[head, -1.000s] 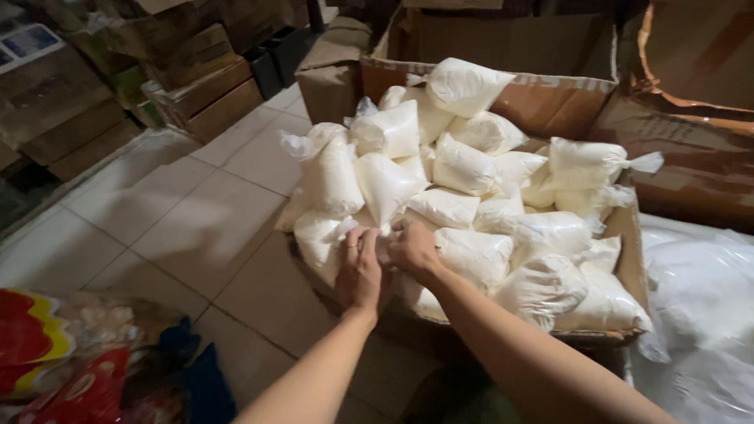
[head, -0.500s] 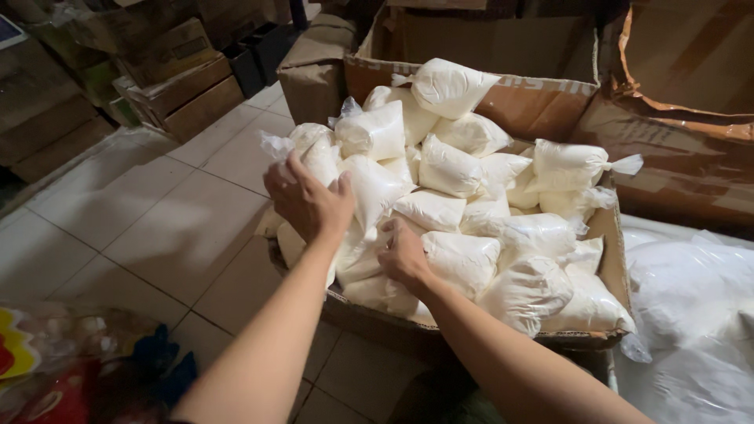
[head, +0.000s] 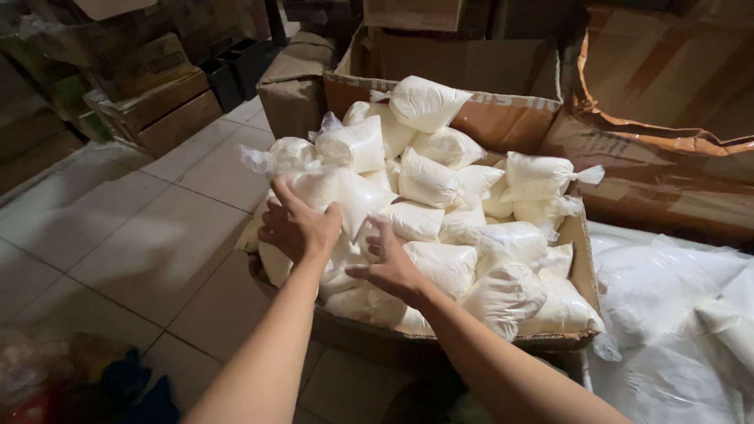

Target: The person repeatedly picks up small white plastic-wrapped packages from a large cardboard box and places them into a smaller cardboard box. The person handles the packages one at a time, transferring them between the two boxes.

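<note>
A cardboard box (head: 510,122) on the floor is heaped with several clear plastic bags of white powder, each tied at the top. My left hand (head: 297,226) grips one of these bags (head: 330,192) at the near left of the heap. My right hand (head: 390,263) rests with spread fingers on the bags just below it, touching the same bag's lower side and a neighbouring bag (head: 444,267). Both forearms reach in from the bottom of the view.
Stacked brown cartons (head: 149,110) stand at the back left on the grey tiled floor (head: 133,243). A torn brown paper sack (head: 667,133) lies at the right, with large white plastic sacks (head: 675,314) below it. Coloured packages (head: 47,377) sit at the bottom left.
My left hand rose from the near edge of the heap and took hold of a bag at the left side. My right hand stayed low on the bags, fingers opening.
</note>
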